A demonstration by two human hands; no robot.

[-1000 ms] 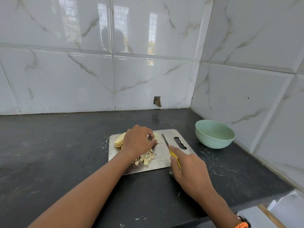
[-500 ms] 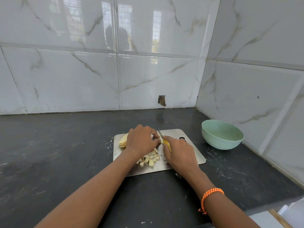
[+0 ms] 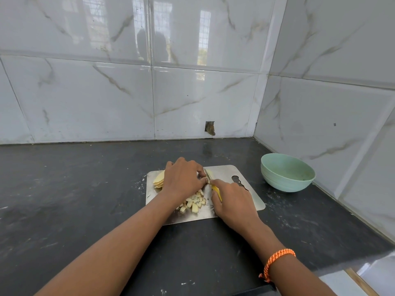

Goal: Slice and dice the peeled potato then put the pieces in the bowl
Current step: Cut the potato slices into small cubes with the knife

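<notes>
Gripped in the right hand [image 3: 233, 201], a yellow-handled knife [image 3: 215, 190] is set beside the left hand [image 3: 183, 178] pinning pale potato slices [image 3: 159, 180] on the steel cutting board [image 3: 252, 199], left of the green bowl [image 3: 286, 174], dice [image 3: 193, 202] nearer; fingertips could be nicked.

- The left hand [image 3: 183, 178] covers most of the potato slices [image 3: 159, 179]; what its fingertips press is hidden.
- The knife [image 3: 213, 184] handle is largely buried inside the right hand [image 3: 234, 201].
- Both forearms run off the bottom edge.
</notes>
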